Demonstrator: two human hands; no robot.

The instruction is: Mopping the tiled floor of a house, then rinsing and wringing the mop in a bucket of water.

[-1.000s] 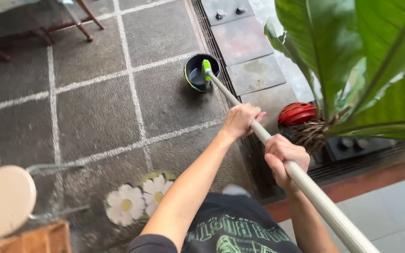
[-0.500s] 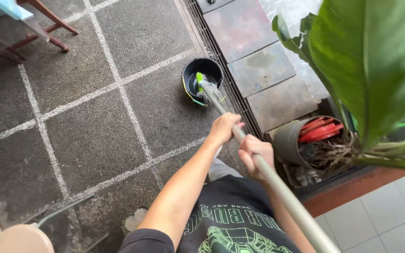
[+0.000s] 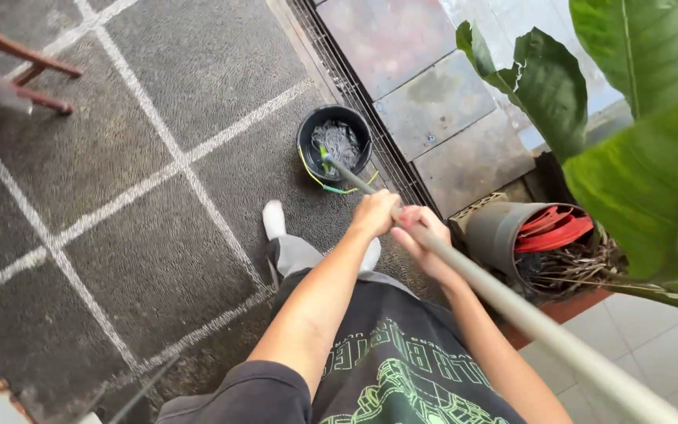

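Both hands are wrapped tight around the mop handle [image 3: 504, 302], left hand [image 3: 376, 213] lower down the pole and right hand [image 3: 421, 239] right behind it, the two just about touching each other. The handle is a pale metal pole that runs from the bottom right corner up between the fists and on down into the black bucket [image 3: 334, 144], so the working end sits well ahead of the grip, out past the left hand. The grey stringy mop head [image 3: 337, 141] is down inside the bucket, and there's a green bit where the pole meets it. Count-wise: one mop, one bucket with a yellow-green handle lying flopped on the floor, two hands on the pole, one white-socked foot [image 3: 274, 219] poking out below. Off to the right there's one grey pot [image 3: 498, 233] tipped on its side with red stuff and dry roots in it, plus a big green-leafed plant [image 3: 645, 149] hanging over it. The floor [image 3: 158, 259] is dark pebbly stuff cut into squares by pale lines, with a drain grate [image 3: 355, 86] running along the edge, stone slabs beyond it — and light tiles at the bottom right. Red chair legs [image 3: 21, 74] top left.
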